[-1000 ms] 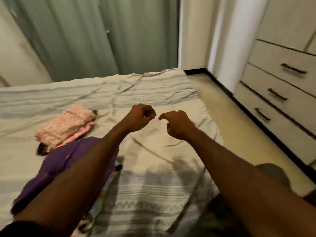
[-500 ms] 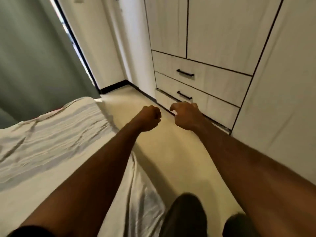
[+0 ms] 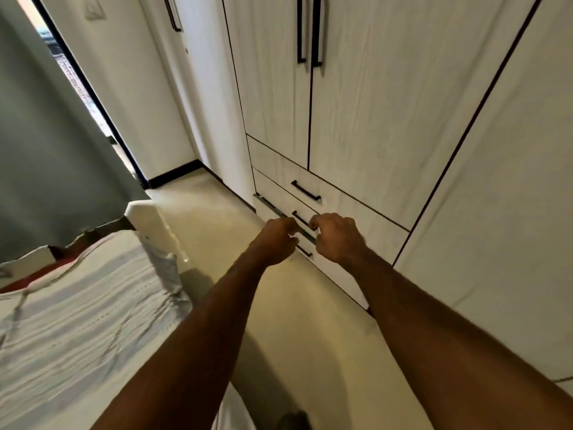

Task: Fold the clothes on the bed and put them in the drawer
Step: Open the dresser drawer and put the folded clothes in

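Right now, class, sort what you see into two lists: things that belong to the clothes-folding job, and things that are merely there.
Belongs to the job:
bed
drawers
left hand
right hand

Merely there:
curtain
wardrobe doors
floor

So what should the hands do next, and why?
Probably reach for the middle drawer's handle and pull it out. Both hands, left and right, are curled, hold nothing, and hover in front of the drawers. No clothes are in view.
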{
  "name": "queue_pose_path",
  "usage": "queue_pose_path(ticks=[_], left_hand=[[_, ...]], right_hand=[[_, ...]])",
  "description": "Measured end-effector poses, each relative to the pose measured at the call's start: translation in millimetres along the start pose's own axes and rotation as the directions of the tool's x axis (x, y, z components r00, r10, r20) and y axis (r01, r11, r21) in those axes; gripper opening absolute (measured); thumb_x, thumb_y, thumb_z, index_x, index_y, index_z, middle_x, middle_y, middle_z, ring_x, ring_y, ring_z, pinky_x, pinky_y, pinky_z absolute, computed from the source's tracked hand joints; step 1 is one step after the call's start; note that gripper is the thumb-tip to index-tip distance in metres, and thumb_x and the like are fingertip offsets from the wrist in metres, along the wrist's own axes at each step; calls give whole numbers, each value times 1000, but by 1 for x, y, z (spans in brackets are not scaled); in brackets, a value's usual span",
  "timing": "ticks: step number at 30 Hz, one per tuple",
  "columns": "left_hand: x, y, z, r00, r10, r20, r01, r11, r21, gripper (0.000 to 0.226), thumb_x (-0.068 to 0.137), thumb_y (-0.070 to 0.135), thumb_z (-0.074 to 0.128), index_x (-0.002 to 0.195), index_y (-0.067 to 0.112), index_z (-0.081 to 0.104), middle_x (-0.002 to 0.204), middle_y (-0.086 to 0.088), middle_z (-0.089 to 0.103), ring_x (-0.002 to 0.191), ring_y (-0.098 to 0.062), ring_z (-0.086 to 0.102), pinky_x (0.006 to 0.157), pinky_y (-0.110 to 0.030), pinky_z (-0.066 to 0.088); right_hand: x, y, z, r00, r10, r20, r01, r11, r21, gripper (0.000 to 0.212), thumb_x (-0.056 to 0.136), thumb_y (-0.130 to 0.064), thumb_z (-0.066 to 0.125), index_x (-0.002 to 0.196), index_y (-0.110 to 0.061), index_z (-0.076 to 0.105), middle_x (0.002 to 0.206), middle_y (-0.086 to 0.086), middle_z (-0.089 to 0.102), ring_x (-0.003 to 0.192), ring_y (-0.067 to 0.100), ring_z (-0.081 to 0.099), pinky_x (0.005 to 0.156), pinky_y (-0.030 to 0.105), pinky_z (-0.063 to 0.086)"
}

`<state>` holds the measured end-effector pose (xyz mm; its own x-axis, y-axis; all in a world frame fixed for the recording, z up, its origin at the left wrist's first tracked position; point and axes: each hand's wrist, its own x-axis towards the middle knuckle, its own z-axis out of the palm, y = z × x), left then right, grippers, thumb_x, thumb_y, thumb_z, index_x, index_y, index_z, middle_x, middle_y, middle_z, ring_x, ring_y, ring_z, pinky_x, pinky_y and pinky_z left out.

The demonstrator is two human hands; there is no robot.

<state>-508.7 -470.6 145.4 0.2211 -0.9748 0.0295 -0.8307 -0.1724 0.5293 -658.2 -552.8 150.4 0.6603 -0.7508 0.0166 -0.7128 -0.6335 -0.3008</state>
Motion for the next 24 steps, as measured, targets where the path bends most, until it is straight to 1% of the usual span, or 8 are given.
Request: queue_pose_path(ticks=[4, 8, 10, 12, 14, 19, 21, 24], left_hand=[[26, 9, -46, 999, 2, 50, -2, 1000, 2, 25, 93, 9, 64, 117, 4, 66, 116, -12, 67, 105, -25, 63, 88, -32, 51], [57, 1, -67, 998, -6, 69, 6, 1000, 9, 27, 94, 10, 63, 121, 4, 64, 120, -12, 65, 106, -23, 61, 87, -29, 49], [77, -8, -72, 996, -10, 94, 9, 1000, 12, 28, 95, 9, 63, 122, 5, 63, 121, -12, 64, 108, -23, 60, 88, -29, 48], [95, -17, -74, 996, -25, 89, 25, 1000, -2, 26, 95, 10, 62, 121, 5, 64, 119, -12, 65, 107, -24, 61, 89, -32, 51], [119, -31, -68, 994, -38, 99, 40, 999, -17, 23, 96, 10, 62, 118, 5, 66, 117, -12, 66, 105, -24, 62, 89, -32, 52], [171, -63, -35, 976, -85, 203, 94, 995, -34, 24, 96, 12, 60, 119, 8, 66, 118, -12, 66, 107, -24, 63, 90, -32, 53], [190, -73, -24, 961, -109, 254, 120, 992, -27, 27, 97, 15, 60, 123, 10, 64, 124, -11, 65, 111, -23, 61, 94, -34, 52], [243, -100, 5, 934, -147, 325, 148, 989, 21, 38, 98, 19, 60, 135, 17, 55, 138, -5, 57, 125, -21, 54, 105, -37, 45]], right_hand=[[29, -17, -45, 997, 0, 75, 5, 998, -68, 39, 89, -14, 64, 128, -20, 58, 127, 2, 62, 118, 23, 56, 104, 41, 41], [58, -21, -58, 995, 61, 83, -60, 998, -10, 41, 90, -12, 64, 130, -17, 57, 131, 3, 61, 121, 24, 55, 104, 40, 42], [75, -19, -53, 990, 77, 118, -78, 997, 4, 42, 89, -10, 65, 130, -15, 57, 131, 4, 61, 120, 24, 56, 105, 40, 43], [89, -15, -47, 984, 92, 150, -98, 995, 31, 44, 89, -9, 66, 131, -14, 57, 131, 6, 61, 119, 26, 58, 103, 40, 47], [108, -7, -39, 977, 117, 177, -129, 990, 54, 47, 88, -9, 67, 134, -14, 56, 133, 7, 60, 119, 27, 59, 100, 38, 50], [156, 15, -7, 955, 153, 254, -184, 977, 104, 55, 91, -5, 62, 143, -15, 48, 144, 6, 52, 130, 26, 53, 108, 36, 45], [177, 25, 8, 944, 170, 283, -211, 970, 121, 57, 91, -4, 62, 145, -15, 46, 146, 6, 51, 132, 25, 51, 109, 37, 45], [235, 51, 45, 920, 199, 338, -258, 956, 138, 59, 93, -2, 59, 148, -13, 42, 149, 7, 47, 137, 25, 46, 113, 37, 41]])
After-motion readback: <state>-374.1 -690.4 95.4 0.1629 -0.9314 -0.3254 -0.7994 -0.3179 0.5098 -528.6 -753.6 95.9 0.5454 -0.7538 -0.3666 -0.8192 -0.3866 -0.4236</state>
